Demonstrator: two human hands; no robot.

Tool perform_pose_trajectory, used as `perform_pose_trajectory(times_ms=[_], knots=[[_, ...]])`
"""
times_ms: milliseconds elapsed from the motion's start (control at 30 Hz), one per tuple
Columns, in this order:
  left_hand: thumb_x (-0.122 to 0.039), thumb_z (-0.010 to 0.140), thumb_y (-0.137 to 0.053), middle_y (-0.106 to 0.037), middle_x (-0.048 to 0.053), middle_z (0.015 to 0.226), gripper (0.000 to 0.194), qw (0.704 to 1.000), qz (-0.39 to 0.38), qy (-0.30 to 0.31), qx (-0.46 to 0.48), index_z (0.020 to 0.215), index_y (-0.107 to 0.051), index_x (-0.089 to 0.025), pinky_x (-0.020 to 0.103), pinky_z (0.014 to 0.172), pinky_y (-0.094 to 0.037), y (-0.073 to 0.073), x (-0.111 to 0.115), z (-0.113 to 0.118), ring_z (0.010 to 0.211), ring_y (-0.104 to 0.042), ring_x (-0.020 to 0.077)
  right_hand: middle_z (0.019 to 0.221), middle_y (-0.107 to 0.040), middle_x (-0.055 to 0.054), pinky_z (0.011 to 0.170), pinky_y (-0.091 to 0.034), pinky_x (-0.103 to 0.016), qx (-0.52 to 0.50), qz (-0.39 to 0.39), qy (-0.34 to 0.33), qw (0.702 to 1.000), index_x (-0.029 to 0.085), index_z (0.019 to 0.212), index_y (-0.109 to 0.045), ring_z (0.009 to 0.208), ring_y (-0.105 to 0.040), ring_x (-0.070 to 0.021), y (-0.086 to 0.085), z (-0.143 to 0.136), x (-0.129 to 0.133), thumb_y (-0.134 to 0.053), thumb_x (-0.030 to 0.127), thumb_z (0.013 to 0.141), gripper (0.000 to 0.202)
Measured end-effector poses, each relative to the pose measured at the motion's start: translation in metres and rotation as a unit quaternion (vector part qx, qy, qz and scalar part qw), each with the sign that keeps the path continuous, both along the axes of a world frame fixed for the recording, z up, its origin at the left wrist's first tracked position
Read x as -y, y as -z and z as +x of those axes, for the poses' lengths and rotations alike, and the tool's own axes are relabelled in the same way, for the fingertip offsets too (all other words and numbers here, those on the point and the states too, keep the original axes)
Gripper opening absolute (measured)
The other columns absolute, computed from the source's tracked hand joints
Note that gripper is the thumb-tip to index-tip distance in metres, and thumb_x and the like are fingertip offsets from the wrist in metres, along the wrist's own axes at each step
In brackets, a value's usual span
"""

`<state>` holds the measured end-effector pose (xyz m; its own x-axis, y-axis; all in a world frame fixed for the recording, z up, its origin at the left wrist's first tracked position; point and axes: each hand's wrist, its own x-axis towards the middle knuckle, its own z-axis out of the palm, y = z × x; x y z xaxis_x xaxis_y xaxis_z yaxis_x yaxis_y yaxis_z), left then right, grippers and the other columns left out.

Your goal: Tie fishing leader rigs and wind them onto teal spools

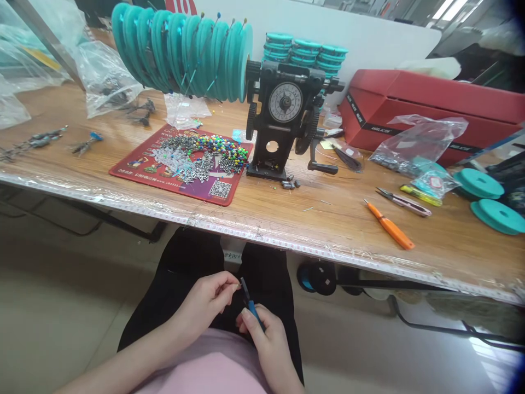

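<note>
My right hand (pixel 264 328) is wrapped round the blue handle of a small tool (pixel 245 290) with a dark, narrow tip, held above my lap. Just left of that tip, the thumb and fingertips of my left hand (pixel 217 293) are pinched together; what lies between them is too small to name. Both hands are below the table's front edge, over dark trousers. On the table ahead lies a red mat (pixel 191 191) with heaps of colourful beads (pixel 217 145) and small metal pieces (pixel 200 168).
Behind the mat stands a black winding machine (pixel 279 120) with a crank, carrying a row of teal spools (pixel 184 52). To the right are an orange-handled tool (pixel 391 227), snips (pixel 404 201), a yellow tool (pixel 421 195), loose teal spools (pixel 498 214) and a red box (pixel 430 104). Plastic bags lie at the left.
</note>
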<state>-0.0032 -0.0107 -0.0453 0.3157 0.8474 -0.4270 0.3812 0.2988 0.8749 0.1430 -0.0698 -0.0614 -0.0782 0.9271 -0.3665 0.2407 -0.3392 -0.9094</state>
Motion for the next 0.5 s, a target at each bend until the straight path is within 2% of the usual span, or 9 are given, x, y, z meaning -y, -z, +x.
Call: perform_pose_trajectory(times_ms=[167,300,500], knots=[[-0.031,0.078,-0.044,-0.044,-0.006,0.052,0.019,0.999,-0.021,-0.018,0.018,0.074,-0.056,-0.016,0.019,0.041,-0.030,0.003,0.000,0.000,0.044,-0.039,0.0079,0.084,-0.061,-0.004,0.068,-0.041,-0.023,0.114,0.052,-0.044,0.991,0.018,0.076,-0.060,0.077,-0.056,-0.0160,-0.001,0.013,0.002,-0.038,0.031,0.086,0.028],[-0.030,0.079,-0.044,-0.039,-0.007,0.052,0.019,0.999,-0.027,-0.019,0.020,0.074,-0.055,-0.016,0.018,0.041,-0.028,0.005,0.000,0.000,0.043,-0.035,0.0072,0.092,-0.060,-0.006,0.072,-0.043,-0.028,0.247,0.117,-0.091,0.958,0.019,0.085,-0.059,0.086,-0.056,-0.0201,0.001,0.023,0.007,-0.038,0.028,0.085,0.023],[-0.027,0.080,-0.042,-0.041,-0.005,0.056,0.019,0.999,0.039,0.016,-0.030,0.073,-0.056,-0.017,0.020,0.048,-0.030,0.003,0.002,0.000,0.052,-0.037,0.0097,0.098,-0.059,-0.008,0.075,-0.044,-0.037,0.337,0.168,-0.122,0.918,0.017,0.084,-0.060,0.088,-0.055,-0.0232,-0.002,0.032,0.007,-0.040,0.022,0.083,0.020]])
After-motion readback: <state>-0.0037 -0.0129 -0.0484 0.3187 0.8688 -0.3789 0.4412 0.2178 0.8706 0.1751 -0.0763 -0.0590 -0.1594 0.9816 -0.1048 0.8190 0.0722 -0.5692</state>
